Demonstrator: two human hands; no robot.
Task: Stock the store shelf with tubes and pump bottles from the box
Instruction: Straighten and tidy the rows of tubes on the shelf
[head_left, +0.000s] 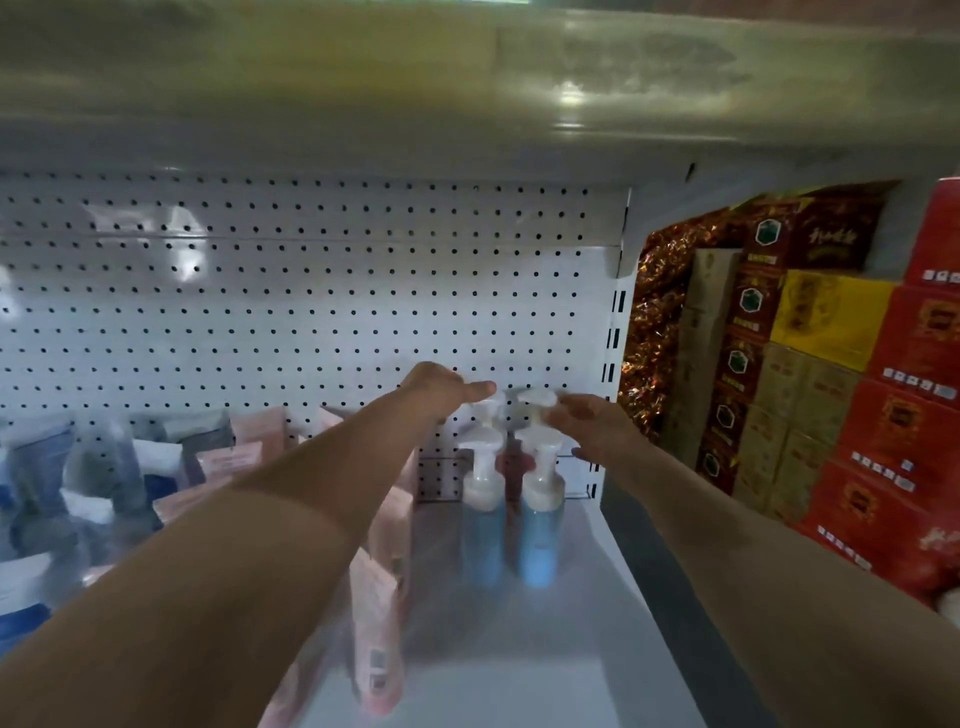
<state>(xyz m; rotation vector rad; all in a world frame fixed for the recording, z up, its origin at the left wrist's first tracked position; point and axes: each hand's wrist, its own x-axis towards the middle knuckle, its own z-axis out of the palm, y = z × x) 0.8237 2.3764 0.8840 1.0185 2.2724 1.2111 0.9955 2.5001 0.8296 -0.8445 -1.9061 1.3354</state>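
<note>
Bare shelf (545, 649) (front) before pump bottles (511, 525)

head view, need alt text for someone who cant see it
Both hands reach deep into a white shelf: the left hand and right hand touch the white pump tops of the back bottles. Two blue pump bottles stand in front, pink tubes to their left, red cartons at right.

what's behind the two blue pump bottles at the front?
Behind the front blue pump bottles stand two more pump bottles, with reddish bodies, near the pegboard back wall. Both hands, left and right, reach to their white pump heads, partly covering them; the grip is unclear.
</note>
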